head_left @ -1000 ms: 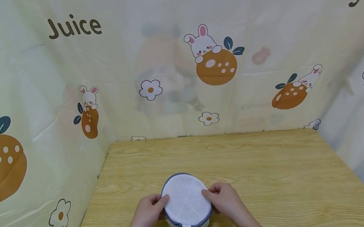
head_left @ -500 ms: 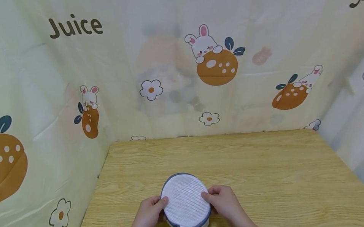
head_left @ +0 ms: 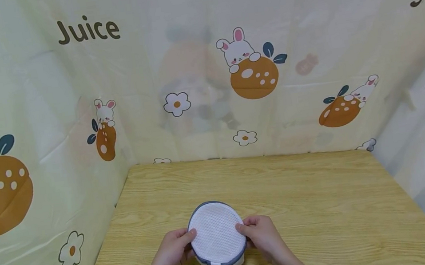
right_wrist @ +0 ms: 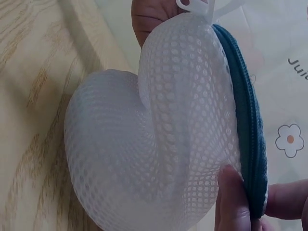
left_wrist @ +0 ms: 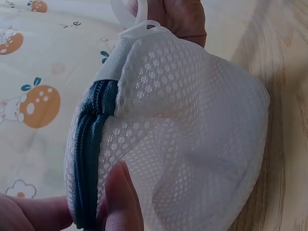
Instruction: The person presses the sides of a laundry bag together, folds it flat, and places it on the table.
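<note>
A round white mesh laundry bag (head_left: 217, 235) with a blue zipper rim is held up by both hands, its flat face toward the head camera. My left hand (head_left: 177, 247) pinches the rim at the left side, thumb on the face. On the opposite side my right hand (head_left: 264, 235) pinches the rim likewise. In the left wrist view the mesh side of the bag (left_wrist: 192, 120) sags inward beside the teal zipper (left_wrist: 89, 154). The right wrist view shows the same bag (right_wrist: 159, 130) folded in on itself, with a white zipper pull (right_wrist: 197, 6) at its top.
A wood-grain table (head_left: 306, 200) lies beneath the hands. Hanging around it on the left, back and right is a pale curtain (head_left: 187, 64) printed with rabbits, oranges and flowers.
The bag and both hands have barely moved; the zipper pull has swung slightly left since a second ago. The grip on each side is the same.
</note>
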`<action>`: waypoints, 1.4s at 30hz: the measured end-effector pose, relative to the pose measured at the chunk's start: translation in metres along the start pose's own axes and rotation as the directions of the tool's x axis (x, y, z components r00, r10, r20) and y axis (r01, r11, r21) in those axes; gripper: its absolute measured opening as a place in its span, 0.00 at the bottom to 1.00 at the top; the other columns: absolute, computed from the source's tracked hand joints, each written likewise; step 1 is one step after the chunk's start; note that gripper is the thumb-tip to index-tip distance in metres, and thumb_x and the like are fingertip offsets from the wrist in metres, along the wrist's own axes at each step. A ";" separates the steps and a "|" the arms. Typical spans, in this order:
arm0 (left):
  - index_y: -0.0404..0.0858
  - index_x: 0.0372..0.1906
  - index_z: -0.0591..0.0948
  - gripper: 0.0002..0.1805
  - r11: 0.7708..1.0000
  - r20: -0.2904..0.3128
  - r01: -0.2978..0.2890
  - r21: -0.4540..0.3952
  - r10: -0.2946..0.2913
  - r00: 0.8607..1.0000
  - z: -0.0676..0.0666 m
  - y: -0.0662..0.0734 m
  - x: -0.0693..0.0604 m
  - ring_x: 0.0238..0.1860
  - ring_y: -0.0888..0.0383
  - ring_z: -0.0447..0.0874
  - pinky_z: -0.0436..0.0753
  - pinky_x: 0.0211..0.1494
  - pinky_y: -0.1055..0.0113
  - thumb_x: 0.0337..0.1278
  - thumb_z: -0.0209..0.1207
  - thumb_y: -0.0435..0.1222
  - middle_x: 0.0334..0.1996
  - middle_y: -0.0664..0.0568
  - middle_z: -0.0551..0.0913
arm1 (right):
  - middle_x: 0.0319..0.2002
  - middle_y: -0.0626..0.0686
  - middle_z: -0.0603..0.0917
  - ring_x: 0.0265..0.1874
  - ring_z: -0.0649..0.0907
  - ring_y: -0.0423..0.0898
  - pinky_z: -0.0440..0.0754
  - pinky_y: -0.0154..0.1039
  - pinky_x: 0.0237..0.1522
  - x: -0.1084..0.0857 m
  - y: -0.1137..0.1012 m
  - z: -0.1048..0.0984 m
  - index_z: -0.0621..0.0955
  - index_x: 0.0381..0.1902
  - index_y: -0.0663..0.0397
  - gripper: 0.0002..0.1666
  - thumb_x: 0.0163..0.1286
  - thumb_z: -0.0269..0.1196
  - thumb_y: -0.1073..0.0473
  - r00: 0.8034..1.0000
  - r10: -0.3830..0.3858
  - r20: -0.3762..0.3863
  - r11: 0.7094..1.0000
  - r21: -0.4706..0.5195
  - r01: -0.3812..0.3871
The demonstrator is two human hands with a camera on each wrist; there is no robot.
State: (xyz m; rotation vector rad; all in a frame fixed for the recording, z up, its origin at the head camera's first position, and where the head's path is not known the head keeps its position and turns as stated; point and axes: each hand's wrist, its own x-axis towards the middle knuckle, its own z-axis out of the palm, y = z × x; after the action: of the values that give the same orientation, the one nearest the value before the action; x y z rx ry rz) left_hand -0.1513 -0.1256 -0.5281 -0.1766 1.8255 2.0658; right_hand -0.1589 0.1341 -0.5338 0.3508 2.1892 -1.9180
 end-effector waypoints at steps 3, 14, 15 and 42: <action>0.19 0.55 0.82 0.21 1.000 -0.017 0.001 0.009 0.000 1.000 0.000 0.000 0.001 0.32 0.64 0.85 0.87 0.35 0.73 0.80 0.58 0.37 0.31 0.55 0.88 | 0.24 0.48 0.83 0.23 0.81 0.40 0.83 0.34 0.24 -0.001 -0.001 0.000 0.84 0.37 0.65 0.10 0.72 0.71 0.61 1.000 -0.005 0.002 1.000 -0.009 0.005; 0.25 0.46 0.86 0.20 0.975 -0.118 -0.017 0.219 0.044 0.992 0.004 0.002 -0.010 0.32 0.60 0.86 0.89 0.39 0.65 0.77 0.62 0.43 0.32 0.52 0.88 | 0.27 0.49 0.88 0.26 0.85 0.43 0.85 0.38 0.30 -0.017 -0.003 -0.005 0.87 0.43 0.59 0.21 0.73 0.71 0.45 0.995 -0.090 -0.040 0.934 -0.351 0.070; 0.25 0.47 0.86 0.20 0.975 -0.123 -0.014 0.224 0.043 0.991 0.005 0.001 -0.012 0.32 0.60 0.86 0.89 0.40 0.65 0.77 0.62 0.43 0.32 0.52 0.88 | 0.26 0.49 0.87 0.26 0.85 0.43 0.83 0.38 0.29 -0.019 -0.002 -0.006 0.87 0.42 0.58 0.21 0.73 0.71 0.44 0.995 -0.092 -0.044 0.923 -0.379 0.068; 0.15 0.61 0.77 0.25 0.996 -0.024 0.042 -0.083 -0.044 0.999 0.008 -0.014 -0.020 0.36 0.62 0.90 0.91 0.42 0.71 0.81 0.57 0.37 0.37 0.49 0.90 | 0.35 0.51 0.85 0.32 0.87 0.40 0.91 0.36 0.33 -0.030 0.014 0.010 0.83 0.49 0.69 0.17 0.74 0.71 0.58 0.990 0.143 -0.006 0.970 0.200 -0.139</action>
State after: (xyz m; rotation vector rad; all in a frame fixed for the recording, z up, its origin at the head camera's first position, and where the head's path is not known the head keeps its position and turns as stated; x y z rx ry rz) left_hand -0.1263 -0.1201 -0.5332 -0.2637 1.7365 2.1203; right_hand -0.1261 0.1247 -0.5389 0.5466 1.9299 -2.0658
